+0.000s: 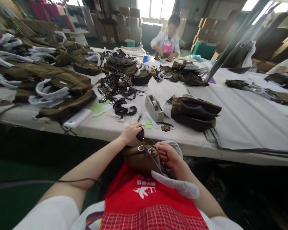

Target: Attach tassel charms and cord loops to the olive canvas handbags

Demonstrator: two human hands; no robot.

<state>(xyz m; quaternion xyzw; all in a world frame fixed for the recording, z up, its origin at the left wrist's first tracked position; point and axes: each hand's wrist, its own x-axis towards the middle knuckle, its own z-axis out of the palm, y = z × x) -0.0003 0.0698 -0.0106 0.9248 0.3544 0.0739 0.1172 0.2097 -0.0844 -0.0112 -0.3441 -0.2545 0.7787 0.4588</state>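
On my lap rests an olive-brown fabric bag (136, 157) with a metal ring and a pale wrapped handle (175, 183). My left hand (131, 132) is closed on a coiled black strap (140, 134) at the table edge, above the bag. At the bag's upper edge my right hand (168, 154) is closed in a pinch; a thin, light line shows at its fingertips, too fine to name. A brown flower-shaped charm (165, 128) on a cord lies on the table just beyond my hands, near a short black strap (139, 117).
A grey tape dispenser (154, 108) and a folded dark bag (194, 112) stand ahead. Coiled straps (124, 108) and a heap of charms (117, 84) lie left of them. Olive bags (50, 75) fill the left side. A co-worker (166, 43) handles a bag across the table.
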